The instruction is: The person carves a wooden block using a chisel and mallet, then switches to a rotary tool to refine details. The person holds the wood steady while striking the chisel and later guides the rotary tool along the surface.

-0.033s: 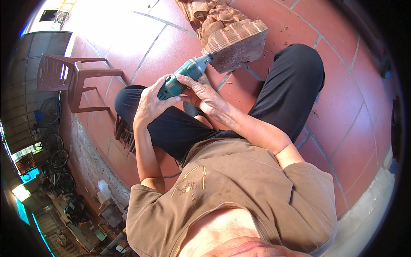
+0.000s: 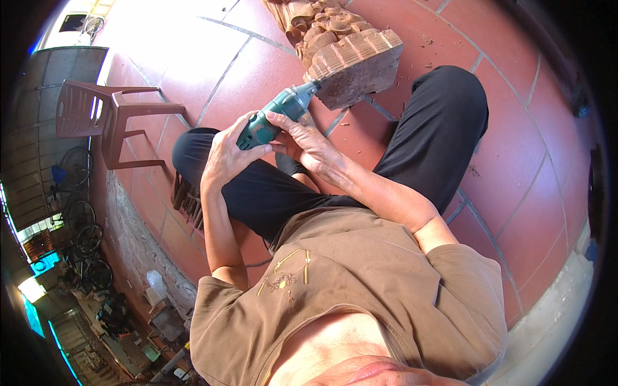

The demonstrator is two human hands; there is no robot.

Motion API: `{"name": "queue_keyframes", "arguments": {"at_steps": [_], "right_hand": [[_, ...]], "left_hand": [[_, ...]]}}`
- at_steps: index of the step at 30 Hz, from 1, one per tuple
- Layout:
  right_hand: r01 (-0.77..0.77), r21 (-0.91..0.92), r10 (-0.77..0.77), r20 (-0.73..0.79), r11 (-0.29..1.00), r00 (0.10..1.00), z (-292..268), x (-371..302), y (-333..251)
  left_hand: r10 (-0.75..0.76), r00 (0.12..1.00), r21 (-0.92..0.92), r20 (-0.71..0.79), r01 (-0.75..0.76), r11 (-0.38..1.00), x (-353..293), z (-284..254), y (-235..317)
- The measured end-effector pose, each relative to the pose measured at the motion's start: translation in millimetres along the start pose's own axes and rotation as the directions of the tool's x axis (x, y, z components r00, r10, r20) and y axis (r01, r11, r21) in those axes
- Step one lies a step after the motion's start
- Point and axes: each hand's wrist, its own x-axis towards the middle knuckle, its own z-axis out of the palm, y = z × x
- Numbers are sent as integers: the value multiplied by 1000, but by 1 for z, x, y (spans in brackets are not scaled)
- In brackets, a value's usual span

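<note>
A green rotary tool (image 2: 275,119) with a grey nose is held in front of me, slanting up to the right. My left hand (image 2: 225,153) closes round its rear end, thumb along the underside. My right hand (image 2: 308,147) grips the body from the right, its thumb lying on top of the casing. Beyond the tool, a carved wooden statue (image 2: 335,45) lies on the floor with its flat base toward me. The dark tip of the nose appears beside the base's left corner; whether they touch, I cannot tell.
Beside my left leg lies a row of dark, slender tools (image 2: 187,204). A brown plastic chair (image 2: 119,116) stands to the left on the red tiled floor (image 2: 515,174). Wood chips lie around the statue. Bicycles (image 2: 82,219) and clutter line the far left.
</note>
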Motion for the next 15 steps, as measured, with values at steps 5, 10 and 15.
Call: {"name": "queue_keyframes", "arguments": {"at_steps": [5,10,15], "right_hand": [[-30,22,30,-8,999,1000,-3,3,0],[-35,29,35,-7,999,999,-5,5,1],[-32,27,32,-7,999,999,-4,5,-1]], "left_hand": [[29,1000,40,-4,-29,999,4,1,-3],[23,1000,25,3,-23,999,5,1,-4],[16,1000,33,4,-16,999,5,1,-6]]}}
